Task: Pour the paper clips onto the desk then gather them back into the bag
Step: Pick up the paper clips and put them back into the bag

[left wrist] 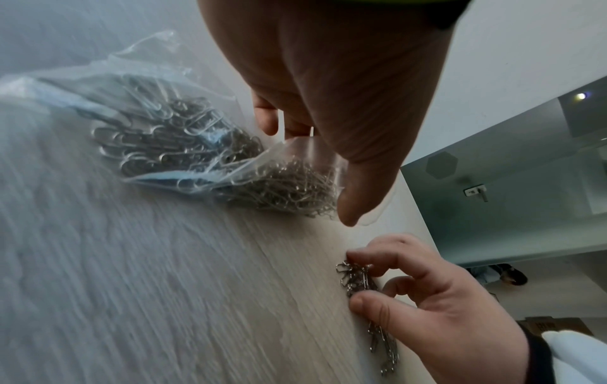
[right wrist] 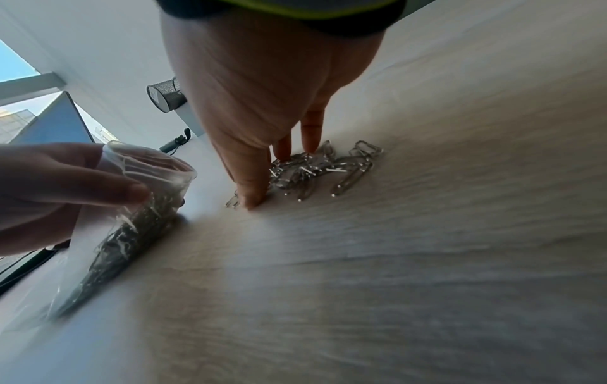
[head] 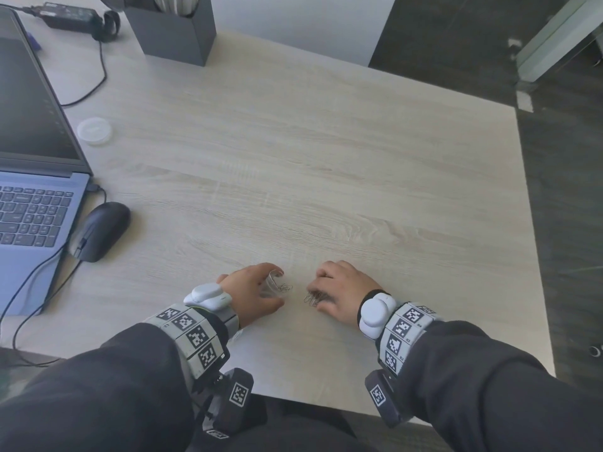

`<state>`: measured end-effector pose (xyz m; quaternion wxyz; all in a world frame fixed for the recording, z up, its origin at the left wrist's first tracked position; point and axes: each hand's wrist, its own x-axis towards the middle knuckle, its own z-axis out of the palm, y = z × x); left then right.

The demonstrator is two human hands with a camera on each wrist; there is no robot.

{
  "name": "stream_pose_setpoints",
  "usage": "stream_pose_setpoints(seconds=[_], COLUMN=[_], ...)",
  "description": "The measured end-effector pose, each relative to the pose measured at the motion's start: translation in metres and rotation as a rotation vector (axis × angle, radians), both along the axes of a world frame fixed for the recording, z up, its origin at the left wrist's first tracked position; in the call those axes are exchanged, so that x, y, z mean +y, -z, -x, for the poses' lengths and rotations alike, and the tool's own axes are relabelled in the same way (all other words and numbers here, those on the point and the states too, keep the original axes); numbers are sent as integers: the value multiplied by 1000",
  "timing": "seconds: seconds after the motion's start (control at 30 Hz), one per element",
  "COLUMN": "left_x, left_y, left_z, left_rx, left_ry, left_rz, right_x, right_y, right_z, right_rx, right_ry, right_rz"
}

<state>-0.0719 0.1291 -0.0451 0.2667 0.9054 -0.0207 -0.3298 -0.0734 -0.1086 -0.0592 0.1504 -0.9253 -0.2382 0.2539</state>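
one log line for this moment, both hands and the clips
phase: gathering | left hand: holds bag mouth open | right hand: pinches loose paper clips on desk | bag: part filled

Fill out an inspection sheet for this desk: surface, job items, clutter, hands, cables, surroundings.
Surface: light wood-grain desk, mostly bare in the middle.
Job's things: clear plastic bag lying on the desk, many clips already inside; loose paper clips in a small pile beside it.
Clutter: laptop, black mouse, round white lid, dark desk organizer.
Grippers: left hand holds the bag's mouth open; right hand has its fingers curled over the loose clips, gathering them.
Cables: mouse cable trails off the near edge; power adapter and its cord lie behind the laptop.
Surroundings: dark floor, glass panel at far right.
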Motion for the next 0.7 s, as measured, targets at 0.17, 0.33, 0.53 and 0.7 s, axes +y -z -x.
stream_pose_setpoints(seconds=[0.17,0.33,0.53,0.7], left_x=[1,0,-4,-12], left_y=[0,4,4,5], left_z=[0,-1,-2,-5], left_rx=[22,23,15,19], left_ry=[6,13,43,68], left_rz=[12,8,7,8], right_x=[-2,-3,-9,-11], right_y=[1,-1,-5,-13], right_z=[1,-4,-9,-8], right_rx=[5,18,44,57], right_ry=[-16,-17,108,247], right_rz=[7,68,115,30])
